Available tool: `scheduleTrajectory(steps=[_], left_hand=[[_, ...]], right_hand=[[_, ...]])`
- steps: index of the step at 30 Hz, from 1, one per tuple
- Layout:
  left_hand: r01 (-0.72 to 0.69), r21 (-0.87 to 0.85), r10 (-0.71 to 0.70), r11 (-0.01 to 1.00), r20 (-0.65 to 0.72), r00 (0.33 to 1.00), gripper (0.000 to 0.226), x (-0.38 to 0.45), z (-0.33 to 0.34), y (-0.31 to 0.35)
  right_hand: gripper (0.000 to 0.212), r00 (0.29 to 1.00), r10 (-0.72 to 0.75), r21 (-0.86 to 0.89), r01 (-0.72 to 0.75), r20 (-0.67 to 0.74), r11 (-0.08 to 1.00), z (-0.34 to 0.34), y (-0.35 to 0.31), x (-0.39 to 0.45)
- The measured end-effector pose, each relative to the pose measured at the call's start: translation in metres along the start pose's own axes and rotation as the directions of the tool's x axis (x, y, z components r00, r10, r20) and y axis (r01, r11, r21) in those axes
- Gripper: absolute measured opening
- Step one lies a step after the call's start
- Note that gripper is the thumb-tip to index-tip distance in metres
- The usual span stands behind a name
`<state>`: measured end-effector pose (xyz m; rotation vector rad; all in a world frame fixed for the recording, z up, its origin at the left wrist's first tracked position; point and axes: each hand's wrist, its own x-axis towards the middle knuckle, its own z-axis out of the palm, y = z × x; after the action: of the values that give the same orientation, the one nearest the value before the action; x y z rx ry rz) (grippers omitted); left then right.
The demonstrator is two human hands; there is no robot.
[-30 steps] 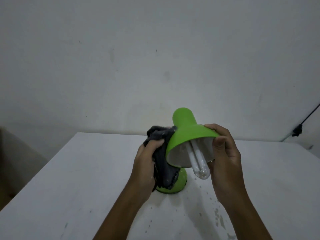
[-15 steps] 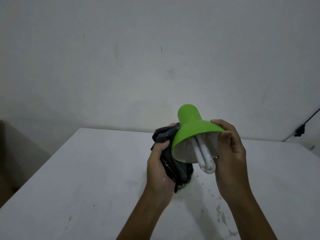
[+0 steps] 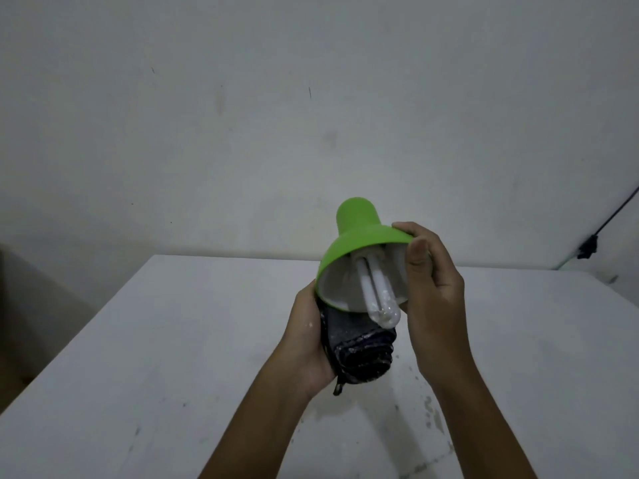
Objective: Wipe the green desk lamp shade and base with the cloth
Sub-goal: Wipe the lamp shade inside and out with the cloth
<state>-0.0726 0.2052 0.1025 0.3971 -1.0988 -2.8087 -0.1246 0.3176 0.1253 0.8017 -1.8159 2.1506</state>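
No readable text, label, brand, number or sign on anything in view.

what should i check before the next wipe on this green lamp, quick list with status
1. Right hand steadies the green plastic lamp shade at its rim: ok.
2. Left hand holds the dark folded cloth under the shade: ok.
3. Cloth touching the lamp's base: cannot tell, the base is hidden behind cloth and shade.
4. White tube bulb sticks out past the rim, close above the cloth: not ok, keep the cloth clear of it.
5. Lamp resting steady on the white table: cannot tell.
6. Shade's top free of dust: cannot tell in this dim light.
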Motion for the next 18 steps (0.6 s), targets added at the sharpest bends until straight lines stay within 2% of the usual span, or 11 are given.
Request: scheduleTrajectory(steps=[4, 7, 15, 18], left_hand=[[0.012, 0.032, -0.012, 0.999, 0.021, 1.000, 0.047, 0.000, -0.005, -0.004], [-0.016, 0.065, 0.020, 0.998, -0.058, 0.998, 0.046, -0.006, -0.011, -0.006], [-0.278, 0.021, 0.277, 0.960, -0.200, 0.940, 0.031, -0.029, -0.008, -0.003], [-0.271, -0.047, 0.260, 0.961, -0.165, 0.951, 0.036, -0.026, -0.011, -0.002]], right_hand=[[0.032, 1.000, -0.002, -0.006, 0.002, 0.015, 1.000, -0.002, 0.000, 0.000], [0.035, 1.000, 0.007, -0.009, -0.007, 0.015, 1.000, -0.003, -0.001, 0.000], [0.031, 0.999, 0.035, -0.015, -0.035, 0.036, 0.999, 0.005, -0.003, -0.005], [0.030, 0.998, 0.036, -0.017, -0.035, 0.055, 0.999, 0.005, -0.005, -0.006]])
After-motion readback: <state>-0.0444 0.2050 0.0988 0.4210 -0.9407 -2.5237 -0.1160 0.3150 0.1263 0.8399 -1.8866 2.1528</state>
